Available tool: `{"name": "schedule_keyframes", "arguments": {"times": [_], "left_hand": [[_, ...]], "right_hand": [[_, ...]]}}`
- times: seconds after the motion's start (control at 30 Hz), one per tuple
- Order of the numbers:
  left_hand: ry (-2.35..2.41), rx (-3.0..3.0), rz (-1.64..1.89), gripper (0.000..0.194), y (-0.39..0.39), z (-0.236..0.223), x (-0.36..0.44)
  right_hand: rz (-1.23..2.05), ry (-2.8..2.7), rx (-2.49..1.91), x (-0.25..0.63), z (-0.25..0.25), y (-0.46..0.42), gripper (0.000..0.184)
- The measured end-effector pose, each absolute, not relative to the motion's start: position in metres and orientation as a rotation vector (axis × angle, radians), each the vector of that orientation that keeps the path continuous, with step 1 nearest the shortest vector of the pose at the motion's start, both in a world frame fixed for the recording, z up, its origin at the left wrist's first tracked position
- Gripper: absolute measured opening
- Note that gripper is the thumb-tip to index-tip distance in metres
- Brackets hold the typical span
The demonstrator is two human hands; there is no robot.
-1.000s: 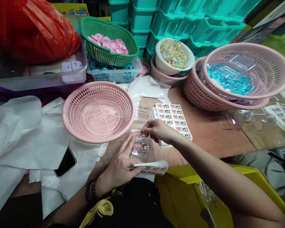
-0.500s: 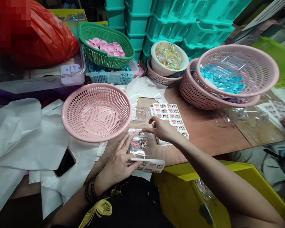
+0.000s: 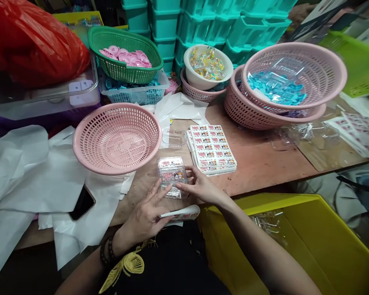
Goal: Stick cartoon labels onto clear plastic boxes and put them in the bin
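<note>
A clear plastic box [image 3: 174, 186] with cat stickers on it rests on the table in front of me. My right hand [image 3: 199, 186] grips its right side, thumb at the front and fingers behind. Between the thumb and fingers of my left hand [image 3: 147, 213] a curled sticker sheet [image 3: 187, 213] is held, and that hand's outstretched fingertips reach the box's left front edge. Just behind my right hand lies a stack of cat sticker sheets [image 3: 213, 149]. Another clear plastic piece [image 3: 174, 138] sits beyond the box.
A pink basket [image 3: 117, 164] stands left of the box, near white paper [image 3: 61, 168] and a phone [image 3: 83, 203]. Pink baskets [image 3: 255, 119] with blue pieces are at right. A white bowl [image 3: 198, 82] and green basket [image 3: 132, 76] stand behind. A yellow bin [image 3: 326, 237] is below the table edge.
My right hand has moved from pointing at the box's far sticker to gripping its right side. The left hand's sticker sheet has tilted, and the view has shifted slightly.
</note>
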State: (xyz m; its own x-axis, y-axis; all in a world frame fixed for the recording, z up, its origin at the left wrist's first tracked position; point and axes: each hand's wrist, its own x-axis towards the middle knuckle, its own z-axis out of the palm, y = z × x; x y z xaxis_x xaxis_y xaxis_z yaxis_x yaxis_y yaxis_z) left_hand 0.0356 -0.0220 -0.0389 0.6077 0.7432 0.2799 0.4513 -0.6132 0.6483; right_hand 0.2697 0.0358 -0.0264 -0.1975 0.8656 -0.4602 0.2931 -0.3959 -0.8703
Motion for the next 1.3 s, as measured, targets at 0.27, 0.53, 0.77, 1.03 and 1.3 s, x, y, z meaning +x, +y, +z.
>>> {"name": "schedule_keyframes", "arguments": {"times": [0.27,0.53,0.77,1.03,1.3], "left_hand": [[0.956,2.23,0.855,0.015,-0.038,-0.046,0.043],[0.963,2.228,0.815,0.013,-0.049,-0.043,0.038],[0.976,2.148,0.893,0.014,-0.046,-0.037,0.036],[1.038,2.105,0.901,0.015,-0.048,-0.027,0.034],[1.043,2.067,0.982,0.016,-0.044,-0.014,0.029]], "right_hand": [[1.519,-1.387,-1.697,0.26,-0.03,0.038,0.057],[1.406,-1.42,-1.803,0.28,-0.027,0.004,0.058],[1.572,-1.396,-1.583,0.272,-0.042,-0.014,0.06],[1.597,-1.417,-1.622,0.277,-0.038,-0.01,0.06],[1.482,-1.682,-1.438,0.287,0.021,-0.034,0.043]]}}
